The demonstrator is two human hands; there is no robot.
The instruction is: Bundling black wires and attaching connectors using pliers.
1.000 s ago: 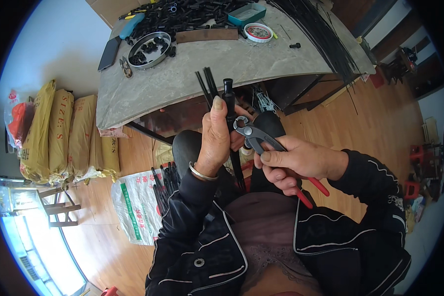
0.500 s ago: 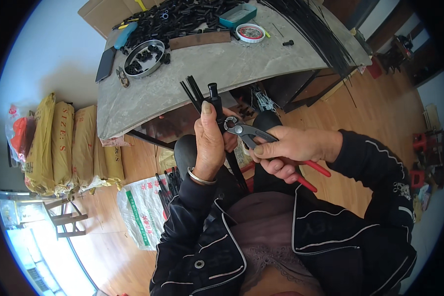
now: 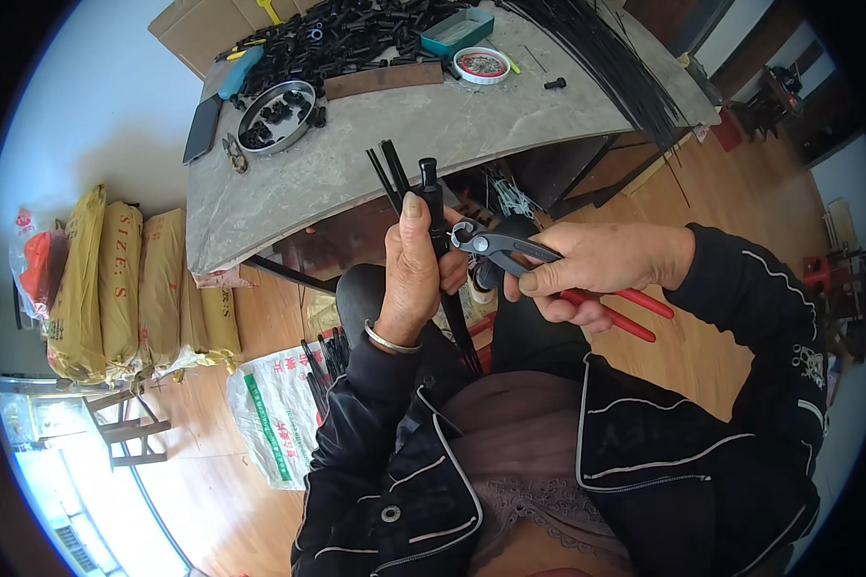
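My left hand [image 3: 414,274] is closed around a black tubular fitting [image 3: 432,197] with a capped top, held upright. A bundle of thin black rods [image 3: 387,171] sticks up from the same grip, left of the fitting, and dark lengths run down below the hand. Red-handled pincers [image 3: 500,247] lie in my right hand [image 3: 587,264], its fingers wrapped around the handles. Their rounded grey jaws are close against the side of the fitting, by my left fingertips. Whether the jaws bite on anything cannot be made out.
Ahead stands a grey stone-topped table [image 3: 375,115] with a heap of black fittings [image 3: 346,48], a round metal tin [image 3: 277,117], a teal tray [image 3: 457,32] and long black rods [image 3: 616,67]. Yellow sacks [image 3: 120,279] line the left wall. A wooden stool [image 3: 130,428] stands lower left.
Both hands have shifted slightly right, the right hand more so, carrying the pincers with it. The pincers' handles sit a little higher and appear slightly closer together.
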